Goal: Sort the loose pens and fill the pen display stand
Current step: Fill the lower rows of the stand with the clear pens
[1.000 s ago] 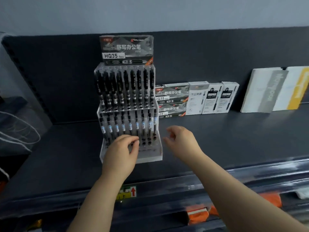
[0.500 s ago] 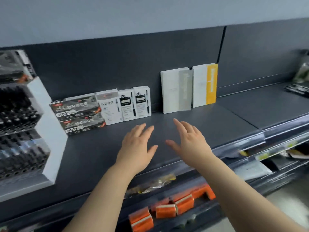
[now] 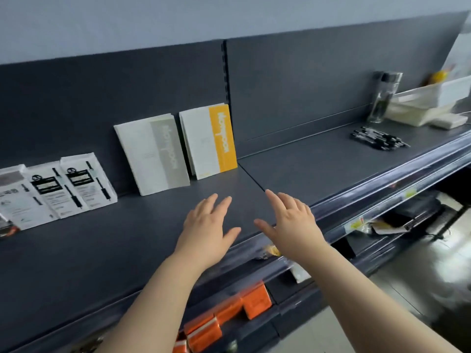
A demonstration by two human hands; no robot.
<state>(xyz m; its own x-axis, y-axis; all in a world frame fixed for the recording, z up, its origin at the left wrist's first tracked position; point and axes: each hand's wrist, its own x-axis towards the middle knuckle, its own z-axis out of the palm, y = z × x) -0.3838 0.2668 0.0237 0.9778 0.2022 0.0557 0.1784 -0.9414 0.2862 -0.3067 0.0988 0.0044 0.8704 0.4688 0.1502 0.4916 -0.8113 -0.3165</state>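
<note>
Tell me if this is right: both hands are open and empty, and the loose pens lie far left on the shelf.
Wrong side. The head view shows the loose pens far right on the shelf. The left hand and right hand are open and empty.

The shelf [image 3: 305,159] was dark slate grey. At centre stood a white notebook [image 3: 153,154] with a grey band and a second notebook [image 3: 207,141], white with a yellow band. At left, the pen boxes [image 3: 76,184] were white with black labels. The loose pens [image 3: 379,138] at upper right were black, and the packs [image 3: 254,300] at lower centre orange.

A dark grey shelf [image 3: 305,161] and back panel [image 3: 102,98] stand below a pale wall [image 3: 178,19], above glossy floor [image 3: 420,289].
</note>
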